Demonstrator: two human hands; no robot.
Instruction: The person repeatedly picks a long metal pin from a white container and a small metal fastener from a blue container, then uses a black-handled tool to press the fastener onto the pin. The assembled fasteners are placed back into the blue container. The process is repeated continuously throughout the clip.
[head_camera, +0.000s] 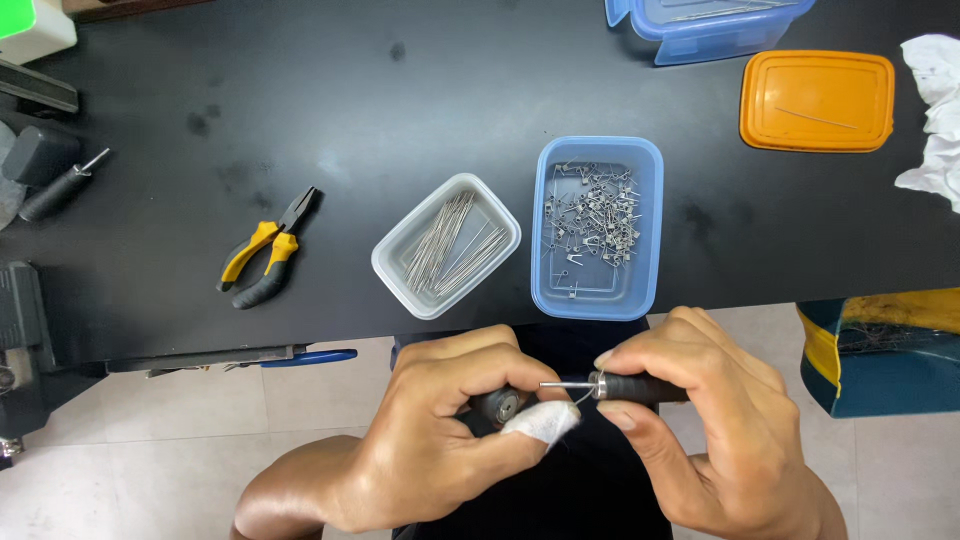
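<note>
Two hands pinch one tiny job: right hand (720, 420) is closed on a black-handled tool (640, 388), left hand (450, 430) grips a small cylinder (500, 405) with thin wire (580, 395) between them. One slip and I'd guess the wire springs off past the blue tub (597, 300) just beyond.

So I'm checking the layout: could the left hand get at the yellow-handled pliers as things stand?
Probably yes, once freed: the left hand grips a small dark tool, but the pliers lie uncovered on the black table with nothing between.
</note>
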